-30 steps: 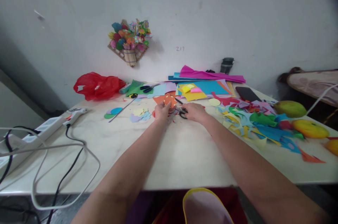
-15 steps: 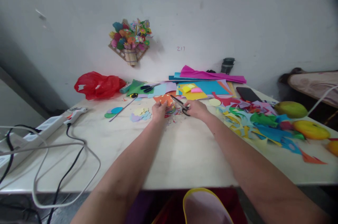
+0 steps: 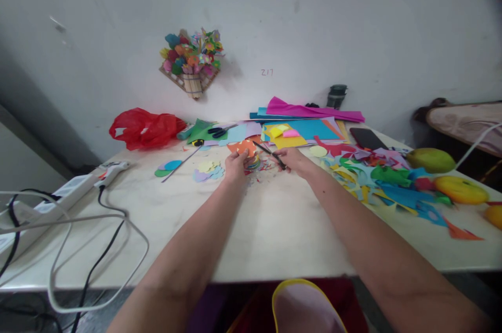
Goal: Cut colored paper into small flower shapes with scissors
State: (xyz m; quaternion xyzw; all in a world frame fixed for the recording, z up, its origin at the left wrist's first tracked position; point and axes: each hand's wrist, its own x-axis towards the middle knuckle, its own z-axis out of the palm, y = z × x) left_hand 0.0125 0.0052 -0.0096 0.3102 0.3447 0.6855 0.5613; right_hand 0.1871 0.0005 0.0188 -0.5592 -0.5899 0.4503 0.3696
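Note:
Pinched in my left hand (image 3: 236, 163) is a piece of orange paper (image 3: 247, 146) with notches along its edge. My right hand (image 3: 292, 159) grips a pair of scissors (image 3: 279, 161), whose blades point up and left toward the orange paper. Whether the blades touch the paper I cannot tell. Under and between my hands lie small paper snippets (image 3: 261, 170) and a few coloured paper pieces. Left of my left hand sits a group of scalloped paper pieces (image 3: 209, 170), yellow and lilac. Beyond them is a blue paper circle (image 3: 172, 164) overlapping a green one.
Coloured paper sheets (image 3: 309, 129) and a second pair of scissors (image 3: 219, 130) lie at the back, near a red plastic bag (image 3: 145, 128). Paper scraps (image 3: 403, 194), a phone (image 3: 367, 138) and mangoes (image 3: 460, 190) are on the right. A power strip (image 3: 70, 194) with loose cables lines the left.
My right hand has turned the scissors slightly, and their handles now look edge-on. My left hand still holds the orange paper in nearly the same place.

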